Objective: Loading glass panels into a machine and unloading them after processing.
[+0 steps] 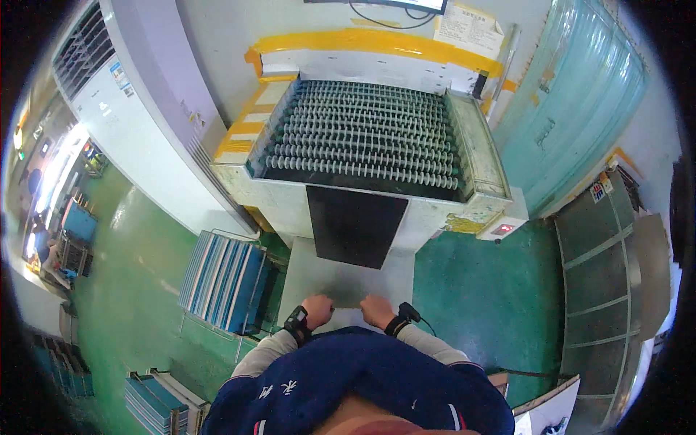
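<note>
My left hand [317, 312] and my right hand [377, 312] are both closed, knuckles forward, a short gap apart in front of my body. They are over the near part of a pale grey flat surface [297, 279], where a darker grey patch shows between them. What the fingers grip, if anything, is hidden. Beyond them a black rectangular panel [355, 226] hangs or leans at the front of a roller conveyor machine [362, 134], whose rows of white discs turn on shafts or rest; I cannot tell which. Dark devices are strapped on both wrists.
A wire rack of blue and white panels [223, 281] stands to my left, with another stack of panels [156, 402] nearer. A tall white cabinet unit [138, 109] is at far left. Clear plastic curtains [573, 101] and a grey metal-framed rack [598, 283] are on the right.
</note>
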The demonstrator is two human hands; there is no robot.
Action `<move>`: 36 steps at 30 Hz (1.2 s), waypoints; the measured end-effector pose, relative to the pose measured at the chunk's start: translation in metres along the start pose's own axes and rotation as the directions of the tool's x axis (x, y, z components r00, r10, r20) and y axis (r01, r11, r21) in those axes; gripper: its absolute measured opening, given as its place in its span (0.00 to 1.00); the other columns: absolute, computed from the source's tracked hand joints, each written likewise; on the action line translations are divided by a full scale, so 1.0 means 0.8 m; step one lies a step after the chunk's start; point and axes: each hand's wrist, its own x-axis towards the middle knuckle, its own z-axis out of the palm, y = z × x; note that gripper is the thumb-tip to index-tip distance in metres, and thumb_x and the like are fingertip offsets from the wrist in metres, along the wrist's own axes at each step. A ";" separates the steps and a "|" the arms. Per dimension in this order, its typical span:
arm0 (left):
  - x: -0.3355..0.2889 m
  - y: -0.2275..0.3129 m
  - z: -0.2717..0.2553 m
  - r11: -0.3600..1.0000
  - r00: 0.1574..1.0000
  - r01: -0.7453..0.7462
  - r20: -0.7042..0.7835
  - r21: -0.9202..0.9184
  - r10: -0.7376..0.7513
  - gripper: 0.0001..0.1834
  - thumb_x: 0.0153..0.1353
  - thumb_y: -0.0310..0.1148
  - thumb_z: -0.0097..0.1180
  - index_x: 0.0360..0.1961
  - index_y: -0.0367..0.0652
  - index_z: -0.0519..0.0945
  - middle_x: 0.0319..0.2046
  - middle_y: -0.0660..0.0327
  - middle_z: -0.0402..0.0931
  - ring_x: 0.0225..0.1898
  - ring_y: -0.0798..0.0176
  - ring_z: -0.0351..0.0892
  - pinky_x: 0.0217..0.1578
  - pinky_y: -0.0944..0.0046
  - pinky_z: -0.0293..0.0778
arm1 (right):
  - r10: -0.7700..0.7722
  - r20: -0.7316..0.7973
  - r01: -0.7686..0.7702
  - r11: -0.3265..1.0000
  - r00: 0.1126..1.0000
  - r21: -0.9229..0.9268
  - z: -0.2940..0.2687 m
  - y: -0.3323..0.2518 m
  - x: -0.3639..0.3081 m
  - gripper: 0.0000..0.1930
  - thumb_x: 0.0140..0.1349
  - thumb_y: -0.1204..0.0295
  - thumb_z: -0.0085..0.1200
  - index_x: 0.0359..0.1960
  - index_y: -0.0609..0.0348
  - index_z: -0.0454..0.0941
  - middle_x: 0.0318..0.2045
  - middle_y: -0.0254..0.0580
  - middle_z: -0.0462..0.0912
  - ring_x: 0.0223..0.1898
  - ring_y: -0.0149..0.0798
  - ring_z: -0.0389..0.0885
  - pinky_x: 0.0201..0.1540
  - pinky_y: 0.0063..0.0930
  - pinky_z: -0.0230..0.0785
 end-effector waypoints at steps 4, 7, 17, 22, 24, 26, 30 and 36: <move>-0.003 0.008 -0.014 0.997 0.996 0.079 0.045 -0.017 -0.078 0.12 0.53 0.37 0.51 0.29 0.42 0.83 0.31 0.50 0.80 0.36 0.45 0.80 0.36 0.49 0.76 | -0.003 0.071 0.003 1.000 0.997 0.002 -0.007 -0.001 0.003 0.07 0.50 0.71 0.49 0.21 0.58 0.79 0.26 0.49 0.79 0.33 0.52 0.79 0.33 0.49 0.71; 0.002 -0.004 0.006 0.995 0.999 0.026 -0.039 -0.098 -0.030 0.12 0.53 0.36 0.51 0.28 0.41 0.82 0.31 0.49 0.80 0.35 0.45 0.80 0.37 0.49 0.76 | 0.004 0.010 -0.004 1.000 1.000 0.029 0.003 0.002 0.003 0.06 0.49 0.72 0.49 0.23 0.58 0.79 0.26 0.48 0.79 0.33 0.52 0.78 0.34 0.48 0.72; 0.008 0.007 0.006 0.999 0.996 0.001 -0.085 -0.035 -0.004 0.11 0.52 0.35 0.51 0.26 0.41 0.82 0.28 0.49 0.80 0.32 0.45 0.80 0.36 0.50 0.76 | 0.045 0.067 -0.047 0.999 0.997 0.023 -0.020 0.001 -0.001 0.06 0.49 0.73 0.49 0.23 0.58 0.80 0.27 0.50 0.80 0.33 0.54 0.79 0.34 0.47 0.73; 0.000 -0.011 0.023 0.978 0.974 0.191 -0.108 -0.087 -0.200 0.10 0.50 0.34 0.51 0.23 0.41 0.81 0.26 0.49 0.79 0.29 0.45 0.80 0.32 0.49 0.76 | -0.132 0.101 0.129 0.991 0.986 0.036 -0.027 -0.012 0.020 0.07 0.49 0.73 0.48 0.24 0.59 0.80 0.27 0.50 0.80 0.33 0.54 0.80 0.36 0.48 0.73; 0.001 -0.004 0.021 0.998 0.986 0.062 -0.155 -0.011 -0.063 0.08 0.45 0.34 0.53 0.19 0.42 0.81 0.21 0.51 0.79 0.25 0.47 0.80 0.27 0.51 0.76 | 0.030 0.131 -0.030 1.000 0.991 -0.001 -0.014 -0.006 0.010 0.07 0.51 0.72 0.49 0.24 0.59 0.80 0.29 0.50 0.80 0.34 0.55 0.79 0.37 0.48 0.72; 0.016 -0.014 0.052 0.999 0.960 -0.025 -0.278 -0.032 0.015 0.06 0.39 0.34 0.56 0.14 0.44 0.80 0.16 0.54 0.77 0.21 0.50 0.79 0.21 0.53 0.74 | -0.018 0.145 0.024 0.999 0.989 -0.040 -0.009 -0.003 0.005 0.07 0.52 0.70 0.50 0.25 0.58 0.79 0.29 0.50 0.80 0.35 0.55 0.79 0.37 0.48 0.71; 0.019 -0.013 0.060 0.988 0.976 0.151 -0.158 -0.024 -0.153 0.07 0.41 0.30 0.54 0.22 0.41 0.81 0.22 0.50 0.79 0.27 0.47 0.80 0.28 0.51 0.77 | 0.081 0.140 -0.077 0.996 0.987 -0.033 -0.013 -0.015 0.010 0.08 0.53 0.67 0.53 0.26 0.58 0.79 0.31 0.50 0.80 0.37 0.55 0.78 0.38 0.49 0.69; -0.002 0.000 0.030 0.984 0.958 0.176 -0.232 0.012 -0.169 0.03 0.35 0.30 0.57 0.14 0.43 0.81 0.19 0.53 0.78 0.26 0.50 0.81 0.23 0.53 0.77 | 0.006 0.137 -0.002 1.000 0.991 -0.028 -0.009 -0.011 0.015 0.08 0.53 0.68 0.53 0.31 0.57 0.80 0.33 0.50 0.79 0.39 0.54 0.77 0.40 0.48 0.69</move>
